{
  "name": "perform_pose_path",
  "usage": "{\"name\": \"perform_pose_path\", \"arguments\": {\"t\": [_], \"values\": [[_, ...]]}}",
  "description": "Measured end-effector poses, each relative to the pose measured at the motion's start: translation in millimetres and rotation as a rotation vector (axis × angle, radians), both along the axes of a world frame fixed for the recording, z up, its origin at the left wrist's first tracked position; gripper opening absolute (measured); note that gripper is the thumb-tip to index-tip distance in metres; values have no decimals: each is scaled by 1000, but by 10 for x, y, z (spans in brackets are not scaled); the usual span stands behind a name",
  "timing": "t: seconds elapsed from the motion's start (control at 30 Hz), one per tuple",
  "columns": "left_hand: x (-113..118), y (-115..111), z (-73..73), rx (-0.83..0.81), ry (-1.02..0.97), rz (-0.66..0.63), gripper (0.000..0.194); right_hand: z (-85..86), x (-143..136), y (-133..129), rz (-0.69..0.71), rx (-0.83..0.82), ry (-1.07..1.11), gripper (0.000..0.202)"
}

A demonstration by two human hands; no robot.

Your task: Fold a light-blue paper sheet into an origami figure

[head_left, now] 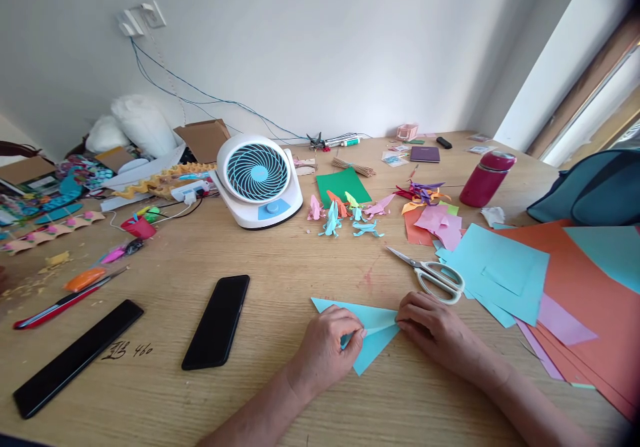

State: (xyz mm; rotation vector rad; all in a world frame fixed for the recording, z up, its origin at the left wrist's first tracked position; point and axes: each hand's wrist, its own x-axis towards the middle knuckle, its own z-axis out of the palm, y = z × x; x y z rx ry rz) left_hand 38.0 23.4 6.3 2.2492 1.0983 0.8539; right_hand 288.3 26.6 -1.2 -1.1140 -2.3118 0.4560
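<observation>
The pale wood-grained table [280, 260] spans the scene, its far edge meeting a smooth wall. Large orange paper sheets [600, 327] spread flat at the right, their corners fanned out. Left of centre, toward the far side, stands a glossy white plastic fan [257, 180] with a round, spiral-slatted grille. At the near centre, the left hand [327, 343] is curled, thumb and fingers pinching a folded edge of the blue paper [373, 350], a creased triangular piece; the right hand [437, 330], fingers drawn together, grips its right corner. A flat black phone [216, 321] lies to the left, with wood grain running between it and the left hand. White-handled scissors [416, 264] lie beyond the right hand, blades nearly closed. Dark handwriting [143, 350] near left ends in "460".
</observation>
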Motion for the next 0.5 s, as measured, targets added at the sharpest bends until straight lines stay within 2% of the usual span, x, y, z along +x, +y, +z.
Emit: {"name": "perform_pose_path", "arguments": {"t": [0.23,0.5], "values": [[19,-24,2,-40,-12,9,26,1,1,6,-6,-23,11,18],[24,-18,12,-56,-29,20,21,26,-3,27,-18,22,12,19]]}}
